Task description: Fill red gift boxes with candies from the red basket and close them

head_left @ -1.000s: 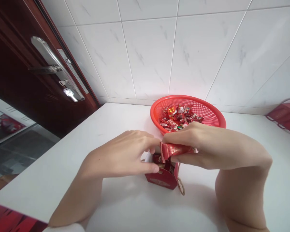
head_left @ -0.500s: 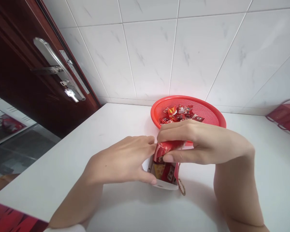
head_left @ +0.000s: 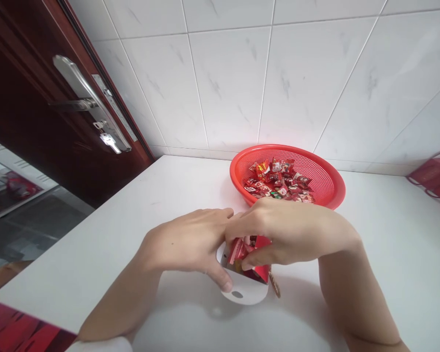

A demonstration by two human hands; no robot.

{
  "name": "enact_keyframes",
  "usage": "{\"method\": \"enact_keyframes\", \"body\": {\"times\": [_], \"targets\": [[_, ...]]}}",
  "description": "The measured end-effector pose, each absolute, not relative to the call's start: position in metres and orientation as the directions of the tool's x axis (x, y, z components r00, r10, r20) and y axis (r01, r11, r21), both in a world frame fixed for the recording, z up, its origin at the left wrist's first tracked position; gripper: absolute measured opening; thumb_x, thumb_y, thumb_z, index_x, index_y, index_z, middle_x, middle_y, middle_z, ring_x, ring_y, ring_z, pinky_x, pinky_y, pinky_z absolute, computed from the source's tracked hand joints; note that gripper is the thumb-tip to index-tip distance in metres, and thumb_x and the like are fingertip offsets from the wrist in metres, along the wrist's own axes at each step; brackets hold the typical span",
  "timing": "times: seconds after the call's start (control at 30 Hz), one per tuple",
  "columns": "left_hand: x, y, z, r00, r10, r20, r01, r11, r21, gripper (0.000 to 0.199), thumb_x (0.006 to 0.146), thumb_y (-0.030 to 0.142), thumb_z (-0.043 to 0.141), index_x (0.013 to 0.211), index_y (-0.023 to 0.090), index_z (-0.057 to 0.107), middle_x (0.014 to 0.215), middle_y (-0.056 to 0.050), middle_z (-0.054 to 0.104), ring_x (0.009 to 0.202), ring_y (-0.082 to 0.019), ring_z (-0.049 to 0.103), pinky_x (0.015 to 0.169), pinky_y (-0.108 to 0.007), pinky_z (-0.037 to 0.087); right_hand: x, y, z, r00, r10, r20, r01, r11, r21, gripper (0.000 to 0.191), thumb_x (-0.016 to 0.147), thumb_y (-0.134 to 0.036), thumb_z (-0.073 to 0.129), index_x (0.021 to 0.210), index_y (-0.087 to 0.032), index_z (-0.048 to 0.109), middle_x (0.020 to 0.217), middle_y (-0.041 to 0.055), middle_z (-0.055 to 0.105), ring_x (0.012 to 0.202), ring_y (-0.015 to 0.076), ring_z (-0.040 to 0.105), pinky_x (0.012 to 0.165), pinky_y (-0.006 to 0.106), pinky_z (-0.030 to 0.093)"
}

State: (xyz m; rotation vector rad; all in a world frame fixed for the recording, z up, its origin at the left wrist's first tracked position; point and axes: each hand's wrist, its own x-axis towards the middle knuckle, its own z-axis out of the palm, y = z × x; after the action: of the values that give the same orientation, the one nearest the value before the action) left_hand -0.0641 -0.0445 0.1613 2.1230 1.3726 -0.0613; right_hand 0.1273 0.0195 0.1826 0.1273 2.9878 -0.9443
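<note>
A small gift box (head_left: 253, 292), white inside with some red panels, stands open-topped on the table, with a twisted cord at its right side. My left hand (head_left: 188, 239) grips its left side, the thumb pressing on the near white flap. Reaching into the opening from above, my right hand (head_left: 289, 230) pinches a red wrapped snack packet (head_left: 236, 250) between thumb and fingers. Other wrapped pieces in the box are mostly hidden by my hands. Just behind the hands is a red plastic colander (head_left: 337, 188) with many red-wrapped candies (head_left: 276, 178).
The white table (head_left: 132, 210) meets a tiled wall (head_left: 227, 88). A dark red bag (head_left: 434, 178) with a cord handle lies at the right edge. On the left is a brown door (head_left: 25, 98) with a metal handle and keys (head_left: 110, 142). Red material (head_left: 18, 325) shows at lower left.
My right hand has moved down and left, lowering the packet into the box. The near flap now leans further outward, and more candies in the colander show.
</note>
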Motion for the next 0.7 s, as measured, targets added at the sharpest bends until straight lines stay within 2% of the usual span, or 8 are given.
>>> {"method": "enact_keyframes", "body": {"times": [0.13, 0.23, 0.4, 0.6, 0.7], "targets": [[-0.069, -0.036, 0.159, 0.554, 0.768, -0.322, 0.77, -0.325, 0.549, 0.038, 0.066, 0.042, 0.091, 0.081, 0.021, 0.062, 0.085, 0.003, 0.063, 0.079, -0.018, 0.06, 0.066, -0.026, 0.04, 0.126, 0.019, 0.18, -0.997, 0.054, 0.05, 0.01, 0.778, -0.628, 0.017, 0.09, -0.003, 0.065, 0.097, -0.016, 0.075, 0.087, 0.0008, 0.078, 0.069, 0.0112, 0.066, 0.062, 0.024, 0.043], [-0.07, -0.032, 0.157, 0.584, 0.74, -0.333, 0.743, -0.322, 0.587, 0.04, 0.065, 0.039, 0.09, 0.088, 0.022, 0.062, 0.087, 0.004, 0.065, 0.081, -0.018, 0.063, 0.067, -0.025, 0.042, 0.123, 0.018, 0.177, -0.998, 0.051, -0.023, 0.054, 0.78, -0.623, 0.022, 0.089, 0.001, 0.063, 0.096, -0.017, 0.075, 0.089, 0.0002, 0.076, 0.068, 0.0098, 0.063, 0.059, 0.022, 0.041], [-0.07, -0.03, 0.16, 0.498, 0.775, -0.389, 0.824, -0.283, 0.491, 0.065, 0.059, 0.044, 0.092, 0.11, 0.023, 0.058, 0.107, 0.0, 0.067, 0.094, -0.022, 0.065, 0.073, -0.026, 0.046, 0.116, 0.017, 0.173, -0.962, 0.129, -0.242, 0.228, 0.867, -0.443, 0.007, 0.089, -0.016, 0.069, 0.093, -0.016, 0.075, 0.082, 0.0015, 0.071, 0.069, 0.0134, 0.058, 0.056, 0.025, 0.036], [-0.069, -0.03, 0.167, 0.481, 0.767, -0.425, 0.843, -0.272, 0.464, 0.057, 0.061, 0.043, 0.089, 0.104, 0.023, 0.056, 0.107, 0.0, 0.066, 0.097, -0.024, 0.065, 0.073, -0.028, 0.045, 0.113, 0.017, 0.167, -0.95, 0.126, -0.286, 0.251, 0.853, -0.458, 0.004, 0.087, -0.018, 0.065, 0.085, -0.015, 0.068, 0.082, 0.0007, 0.068, 0.066, 0.0118, 0.053, 0.051, 0.026, 0.033], [-0.068, -0.029, 0.168, 0.479, 0.768, -0.425, 0.85, -0.283, 0.445, 0.057, 0.062, 0.044, 0.088, 0.105, 0.023, 0.057, 0.108, 0.0, 0.067, 0.098, -0.025, 0.064, 0.074, -0.029, 0.045, 0.114, 0.017, 0.166, -0.937, 0.147, -0.317, 0.28, 0.859, -0.429, 0.009, 0.087, -0.021, 0.064, 0.079, -0.016, 0.063, 0.082, 0.0011, 0.066, 0.062, 0.0113, 0.051, 0.048, 0.026, 0.031]]}}
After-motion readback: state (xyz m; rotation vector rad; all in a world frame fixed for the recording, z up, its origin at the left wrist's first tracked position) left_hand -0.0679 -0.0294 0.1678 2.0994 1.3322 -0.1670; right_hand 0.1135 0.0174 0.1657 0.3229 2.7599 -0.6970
